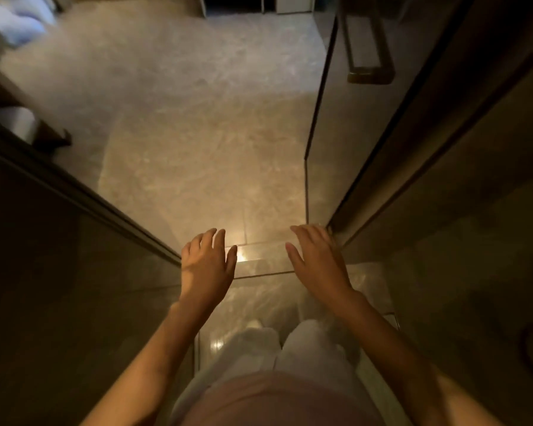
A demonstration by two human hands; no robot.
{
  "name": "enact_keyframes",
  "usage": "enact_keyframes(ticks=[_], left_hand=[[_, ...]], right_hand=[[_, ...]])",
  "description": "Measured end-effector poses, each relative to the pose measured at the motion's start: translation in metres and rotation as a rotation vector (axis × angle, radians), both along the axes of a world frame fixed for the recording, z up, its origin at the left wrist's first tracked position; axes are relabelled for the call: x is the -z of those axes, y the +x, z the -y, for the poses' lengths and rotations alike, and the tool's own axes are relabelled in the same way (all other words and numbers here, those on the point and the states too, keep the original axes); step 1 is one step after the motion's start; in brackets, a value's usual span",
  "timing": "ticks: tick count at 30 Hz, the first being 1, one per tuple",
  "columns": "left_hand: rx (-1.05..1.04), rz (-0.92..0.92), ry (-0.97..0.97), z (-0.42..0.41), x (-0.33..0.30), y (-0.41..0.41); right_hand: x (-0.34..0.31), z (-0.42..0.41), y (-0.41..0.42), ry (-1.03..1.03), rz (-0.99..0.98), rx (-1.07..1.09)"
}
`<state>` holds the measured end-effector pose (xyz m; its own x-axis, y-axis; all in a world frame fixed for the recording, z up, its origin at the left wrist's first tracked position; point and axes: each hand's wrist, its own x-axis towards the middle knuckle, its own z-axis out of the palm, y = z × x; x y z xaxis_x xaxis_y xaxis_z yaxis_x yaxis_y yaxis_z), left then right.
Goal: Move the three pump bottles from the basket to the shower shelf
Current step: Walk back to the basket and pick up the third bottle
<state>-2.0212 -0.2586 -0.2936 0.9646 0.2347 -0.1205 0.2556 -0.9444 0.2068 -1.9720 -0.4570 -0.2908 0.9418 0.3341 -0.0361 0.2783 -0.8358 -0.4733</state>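
Note:
My left hand (205, 265) and my right hand (316, 259) are both held out in front of me, palms down, fingers spread, holding nothing. They hover over a raised tiled threshold (259, 261) between two dark walls. No pump bottles, basket or shower shelf show in the head view. My legs in light trousers are below the hands.
A glossy beige marble floor (197, 133) stretches ahead. A dark wall or door frame (74, 195) runs on the left, and a glass panel (320, 118) with a dark frame stands on the right. A toilet-paper roll (16, 121) sits at the left. A wooden stand (370, 69) is visible far right.

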Motion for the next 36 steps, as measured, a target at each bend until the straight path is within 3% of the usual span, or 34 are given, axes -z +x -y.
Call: enact_keyframes(ticks=[11, 26, 36], left_hand=[[-0.114, -0.019, -0.027, -0.097, 0.005, 0.059], [-0.39, 0.0, 0.022, -0.224, -0.035, 0.325], [-0.667, -0.034, -0.11, -0.31, -0.023, 0.402]], right_hand=[[0.006, -0.107, 0.08, 0.039, -0.066, -0.056], [-0.03, -0.27, 0.386, -0.003, 0.005, -0.417], [-0.018, -0.388, 0.485, -0.016, -0.043, -0.688]])
